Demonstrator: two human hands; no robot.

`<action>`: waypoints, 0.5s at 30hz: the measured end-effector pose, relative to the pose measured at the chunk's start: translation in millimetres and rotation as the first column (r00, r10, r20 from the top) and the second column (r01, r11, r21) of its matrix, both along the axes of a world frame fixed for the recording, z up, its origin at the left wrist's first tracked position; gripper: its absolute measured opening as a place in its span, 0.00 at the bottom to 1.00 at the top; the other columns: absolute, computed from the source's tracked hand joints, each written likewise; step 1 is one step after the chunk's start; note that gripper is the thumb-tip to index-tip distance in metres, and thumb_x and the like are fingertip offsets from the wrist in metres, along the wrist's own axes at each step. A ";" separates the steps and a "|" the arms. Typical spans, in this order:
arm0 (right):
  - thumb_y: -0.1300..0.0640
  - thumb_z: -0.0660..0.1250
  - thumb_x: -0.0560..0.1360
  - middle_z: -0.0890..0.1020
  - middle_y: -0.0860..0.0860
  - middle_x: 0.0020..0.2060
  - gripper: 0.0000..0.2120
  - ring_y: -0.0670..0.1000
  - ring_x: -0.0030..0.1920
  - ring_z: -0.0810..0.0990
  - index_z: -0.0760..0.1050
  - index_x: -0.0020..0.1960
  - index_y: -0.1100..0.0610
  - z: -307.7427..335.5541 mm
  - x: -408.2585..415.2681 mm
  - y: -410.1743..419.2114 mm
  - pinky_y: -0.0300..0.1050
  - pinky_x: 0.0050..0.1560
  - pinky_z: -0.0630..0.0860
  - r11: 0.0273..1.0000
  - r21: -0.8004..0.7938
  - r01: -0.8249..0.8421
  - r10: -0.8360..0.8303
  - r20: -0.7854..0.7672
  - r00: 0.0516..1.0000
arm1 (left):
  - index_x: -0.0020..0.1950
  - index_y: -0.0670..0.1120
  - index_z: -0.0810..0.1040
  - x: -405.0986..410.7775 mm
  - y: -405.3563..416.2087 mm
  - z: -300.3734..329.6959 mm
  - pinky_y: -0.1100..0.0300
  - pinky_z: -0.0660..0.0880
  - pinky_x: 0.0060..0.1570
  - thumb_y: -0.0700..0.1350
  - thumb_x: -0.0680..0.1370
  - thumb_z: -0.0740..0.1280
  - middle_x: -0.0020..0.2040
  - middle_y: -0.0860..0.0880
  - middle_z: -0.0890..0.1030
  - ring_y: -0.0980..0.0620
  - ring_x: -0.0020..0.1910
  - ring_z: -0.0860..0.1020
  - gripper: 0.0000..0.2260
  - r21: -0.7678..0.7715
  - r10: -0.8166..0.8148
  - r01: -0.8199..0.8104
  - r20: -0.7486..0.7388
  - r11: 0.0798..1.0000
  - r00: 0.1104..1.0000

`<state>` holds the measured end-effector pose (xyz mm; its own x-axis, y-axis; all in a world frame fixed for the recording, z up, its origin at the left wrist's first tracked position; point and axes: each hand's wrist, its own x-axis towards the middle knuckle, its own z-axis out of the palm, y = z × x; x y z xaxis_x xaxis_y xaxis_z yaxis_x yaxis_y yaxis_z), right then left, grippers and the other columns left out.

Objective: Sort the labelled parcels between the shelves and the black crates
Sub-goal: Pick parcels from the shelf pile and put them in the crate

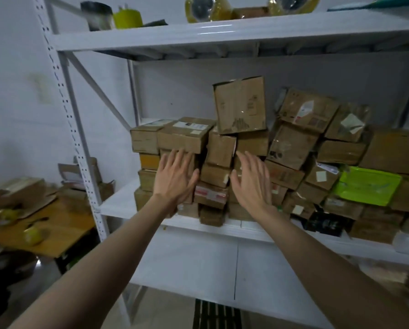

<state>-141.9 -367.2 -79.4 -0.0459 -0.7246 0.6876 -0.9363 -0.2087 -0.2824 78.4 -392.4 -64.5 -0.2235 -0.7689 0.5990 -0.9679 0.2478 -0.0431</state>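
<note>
Several brown cardboard parcels (220, 150) with labels are piled on the white middle shelf (118, 205). My left hand (175, 176) is flat, fingers straight, in front of the left stacks of the pile. My right hand (253, 179) is also flat with straight fingers, just right of a narrow column of small boxes (214, 175). The two palms face each other across that column. Neither hand holds anything. A tall box (240, 105) stands upright on top of the pile. A bright green pouch (367, 186) lies among the parcels at right.
Tape rolls (208, 8) and a green container (127, 19) sit on the top shelf (198, 34). A wooden table (44, 231) with flattened cartons and yellow objects stands at left. A dark grating (216, 314) shows on the floor below.
</note>
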 end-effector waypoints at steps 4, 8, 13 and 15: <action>0.50 0.58 0.82 0.69 0.55 0.75 0.25 0.56 0.75 0.65 0.63 0.78 0.55 9.9 39.9 -28.1 0.54 0.76 0.62 0.998 -0.006 -0.066 0.066 -0.002 0.998 | 0.79 0.48 0.63 46.8 -22.5 4.4 0.45 0.54 0.78 0.62 0.83 0.47 0.79 0.44 0.63 0.44 0.79 0.59 0.29 0.003 0.050 -0.050 -0.001 0.999 0.999; 0.50 0.57 0.82 0.67 0.54 0.76 0.26 0.55 0.76 0.64 0.61 0.79 0.55 18.9 64.8 -62.3 0.55 0.76 0.63 0.993 0.008 -0.119 0.119 0.017 0.993 | 0.77 0.45 0.66 71.5 -52.1 10.1 0.45 0.55 0.77 0.60 0.83 0.49 0.78 0.43 0.65 0.43 0.78 0.60 0.28 -0.021 0.060 -0.061 -0.007 0.998 0.998; 0.50 0.57 0.83 0.68 0.55 0.75 0.25 0.56 0.75 0.66 0.62 0.78 0.55 29.1 83.4 -110.3 0.57 0.73 0.66 0.992 -0.004 -0.125 0.125 0.023 0.992 | 0.75 0.45 0.67 80.3 -96.7 25.5 0.46 0.58 0.76 0.62 0.81 0.44 0.76 0.43 0.68 0.43 0.75 0.64 0.31 -0.042 0.064 -0.065 -0.019 0.997 0.998; 0.51 0.58 0.82 0.70 0.56 0.73 0.25 0.57 0.73 0.68 0.62 0.78 0.55 33.5 87.9 -127.2 0.57 0.72 0.68 0.992 -0.007 -0.124 0.124 0.044 0.991 | 0.74 0.46 0.68 80.9 -114.8 30.6 0.47 0.60 0.75 0.62 0.81 0.45 0.74 0.44 0.70 0.43 0.74 0.66 0.31 -0.058 0.043 -0.045 -0.036 0.997 0.998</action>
<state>-54.0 -494.4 -45.9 0.0136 -0.7234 0.6903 -0.8900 -0.3235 -0.3214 159.3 -507.3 -33.9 -0.1684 -0.7407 0.6503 -0.9790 0.2026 -0.0227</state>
